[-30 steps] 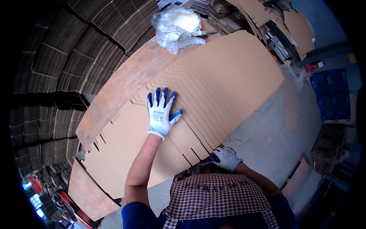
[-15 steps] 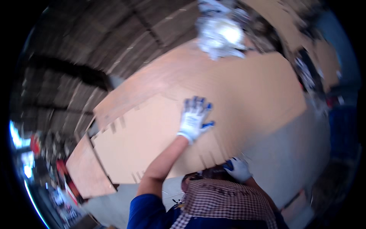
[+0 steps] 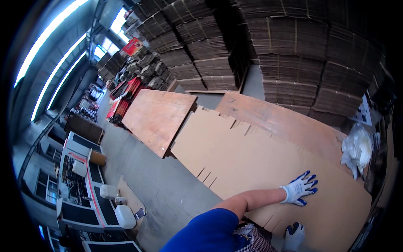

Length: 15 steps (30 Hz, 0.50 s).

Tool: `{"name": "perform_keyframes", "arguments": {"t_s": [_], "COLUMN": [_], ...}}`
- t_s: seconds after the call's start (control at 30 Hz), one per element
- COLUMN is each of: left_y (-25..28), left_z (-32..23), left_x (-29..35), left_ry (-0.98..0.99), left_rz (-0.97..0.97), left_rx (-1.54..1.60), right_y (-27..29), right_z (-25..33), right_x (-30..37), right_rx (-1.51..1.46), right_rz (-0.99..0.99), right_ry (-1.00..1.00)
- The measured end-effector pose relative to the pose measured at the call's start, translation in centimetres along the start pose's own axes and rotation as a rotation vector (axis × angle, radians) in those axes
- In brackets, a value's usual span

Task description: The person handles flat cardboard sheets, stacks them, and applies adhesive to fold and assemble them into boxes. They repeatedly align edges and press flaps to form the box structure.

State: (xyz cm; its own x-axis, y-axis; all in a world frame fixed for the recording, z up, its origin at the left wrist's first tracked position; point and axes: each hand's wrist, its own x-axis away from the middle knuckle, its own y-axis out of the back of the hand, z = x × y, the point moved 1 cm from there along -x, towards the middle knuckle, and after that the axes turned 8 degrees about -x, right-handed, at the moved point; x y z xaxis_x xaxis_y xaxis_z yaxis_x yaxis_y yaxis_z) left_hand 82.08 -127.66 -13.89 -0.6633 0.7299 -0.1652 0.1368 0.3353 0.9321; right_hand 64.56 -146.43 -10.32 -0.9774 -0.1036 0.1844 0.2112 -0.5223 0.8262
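Note:
A large flat sheet of brown cardboard (image 3: 247, 164) with slots cut along its edges lies across a wooden table (image 3: 273, 117). My left hand (image 3: 299, 189), in a white glove with blue fingertips, rests flat on top of the sheet with its fingers spread. My right hand (image 3: 294, 236), in a matching glove, is at the near edge of the cardboard. Its fingers are bent around that edge and partly hidden. Both gloves touch the same sheet.
A second wooden board (image 3: 161, 117) stands past the sheet's left end. Crumpled clear plastic (image 3: 357, 149) lies at the table's right. Tall bundled cardboard stacks (image 3: 294, 63) rise behind. On the left are a machine (image 3: 84, 185) and white jugs (image 3: 125, 216) on the floor.
The view has swung left, so more of the hall and machine shows. My left hand stays flat on the cardboard, and the right stays at its near edge.

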Motion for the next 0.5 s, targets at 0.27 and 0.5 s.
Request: {"name": "perform_keyframes", "arguments": {"t_s": [0.27, 0.5], "left_y": [0.5, -2.4], "left_z": [-2.7, -3.4], "left_x": [0.8, 3.1], "left_ry": [-0.069, -0.142], "left_rz": [0.0, -0.067], "left_rx": [0.112, 0.122], "right_y": [0.8, 0.6], "right_z": [-0.4, -0.3], "right_x": [-1.4, -0.9], "right_rx": [-0.045, -0.047], "right_rz": [0.031, -0.004], "right_ry": [-0.006, 0.009]}}
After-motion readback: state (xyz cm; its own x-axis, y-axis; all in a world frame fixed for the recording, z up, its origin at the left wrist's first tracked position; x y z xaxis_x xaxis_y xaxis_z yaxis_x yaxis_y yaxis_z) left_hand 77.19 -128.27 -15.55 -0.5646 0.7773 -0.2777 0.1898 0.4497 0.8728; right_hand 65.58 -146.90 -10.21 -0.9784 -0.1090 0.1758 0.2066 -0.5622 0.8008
